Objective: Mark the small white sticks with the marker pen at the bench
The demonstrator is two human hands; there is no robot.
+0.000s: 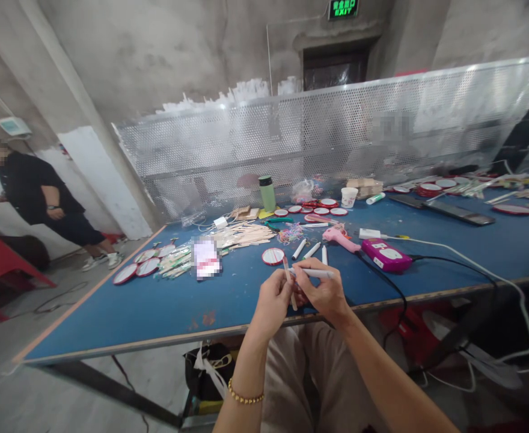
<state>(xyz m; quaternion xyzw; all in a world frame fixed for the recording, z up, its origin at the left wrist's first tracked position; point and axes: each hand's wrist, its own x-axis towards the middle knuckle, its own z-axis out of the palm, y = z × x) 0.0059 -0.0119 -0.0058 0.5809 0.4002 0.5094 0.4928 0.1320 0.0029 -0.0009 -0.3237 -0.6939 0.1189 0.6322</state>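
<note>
In the head view, your left hand grasps a flat wooden stick between thumb and fingers, held tilted, its upper end clear of the grip. Your right hand grasps a white marker in a writing grip, its tip end directed at the stick. Both hands are close together over the near edge of the blue table, the stick between them.

Just ahead of your left hand lies a round red-rimmed disc. Just ahead of your right hand lie three loose markers, with a heap of coloured bands beyond them. Ahead and to the right of your right hand are a pink glue gun and, next to it, a purple box with a black cable.

To the left of your left hand is a rectangular item, its face blurred; beside it, a spread of wooden sticks extends ahead of that hand. Further left, near the table's side edge, is a group of red-rimmed discs.

Well ahead of your hands, a green bottle and a paper cup stand upright before a perforated metal panel. A person in dark clothing stands well apart, to the far left of your left hand.
</note>
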